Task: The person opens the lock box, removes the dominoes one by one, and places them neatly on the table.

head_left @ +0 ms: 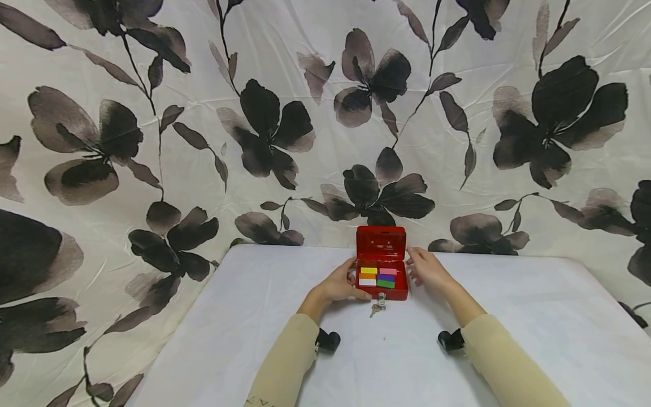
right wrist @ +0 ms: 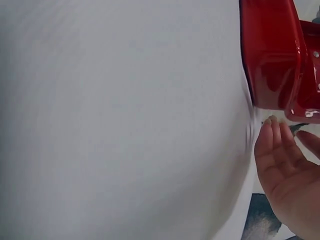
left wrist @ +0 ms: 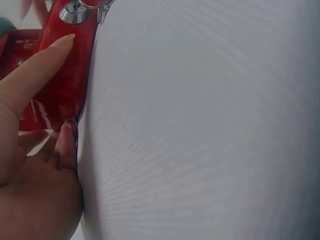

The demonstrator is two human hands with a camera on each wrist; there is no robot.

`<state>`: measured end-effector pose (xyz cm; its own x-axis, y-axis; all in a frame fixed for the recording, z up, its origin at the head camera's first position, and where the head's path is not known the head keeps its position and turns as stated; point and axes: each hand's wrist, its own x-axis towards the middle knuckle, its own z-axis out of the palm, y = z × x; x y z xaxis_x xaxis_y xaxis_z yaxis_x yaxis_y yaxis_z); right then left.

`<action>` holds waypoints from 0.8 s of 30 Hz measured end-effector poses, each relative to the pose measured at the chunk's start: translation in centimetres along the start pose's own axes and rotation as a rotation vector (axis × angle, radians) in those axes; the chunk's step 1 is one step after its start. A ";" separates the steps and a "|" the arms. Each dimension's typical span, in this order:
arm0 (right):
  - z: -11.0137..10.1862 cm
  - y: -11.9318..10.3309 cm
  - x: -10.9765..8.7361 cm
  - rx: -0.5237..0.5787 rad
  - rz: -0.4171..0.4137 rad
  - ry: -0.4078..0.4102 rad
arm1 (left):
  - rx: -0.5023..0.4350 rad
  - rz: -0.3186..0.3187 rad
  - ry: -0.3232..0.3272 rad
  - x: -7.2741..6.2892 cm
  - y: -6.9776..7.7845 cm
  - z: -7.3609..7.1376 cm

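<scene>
A red metal cash box stands with its lid raised, its front toward me. Inside lie several coloured blocks, among them a yellow block, a pink block and a green block. Keys hang from the lock on the front. My left hand holds the box's left front corner, thumb across the front face and fingers along the side. Beside the right wall, my right hand has its fingers extended; in the right wrist view the fingertips are close by the box.
The box stands near the far edge of a table covered in white cloth. Behind it hangs a white curtain with dark flowers. Black wrist cameras sit under both sleeves.
</scene>
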<state>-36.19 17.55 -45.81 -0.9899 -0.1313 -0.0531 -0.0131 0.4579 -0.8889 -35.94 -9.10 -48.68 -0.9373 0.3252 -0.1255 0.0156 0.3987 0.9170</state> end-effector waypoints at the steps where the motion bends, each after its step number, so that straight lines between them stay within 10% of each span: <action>1: -0.2 -0.1 -0.2 -0.017 -0.014 -0.002 | 0.008 -0.001 0.003 0.0 0.0 0.0; 24: -0.9 -0.9 -2.7 -0.360 -0.341 -0.059 | 0.001 0.005 -0.004 -0.2 0.2 -0.1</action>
<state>-33.65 18.27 -44.50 -0.9112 -0.3712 0.1785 -0.3929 0.6533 -0.6472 -35.81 -9.13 -48.47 -0.9359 0.3305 -0.1219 0.0211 0.3982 0.9171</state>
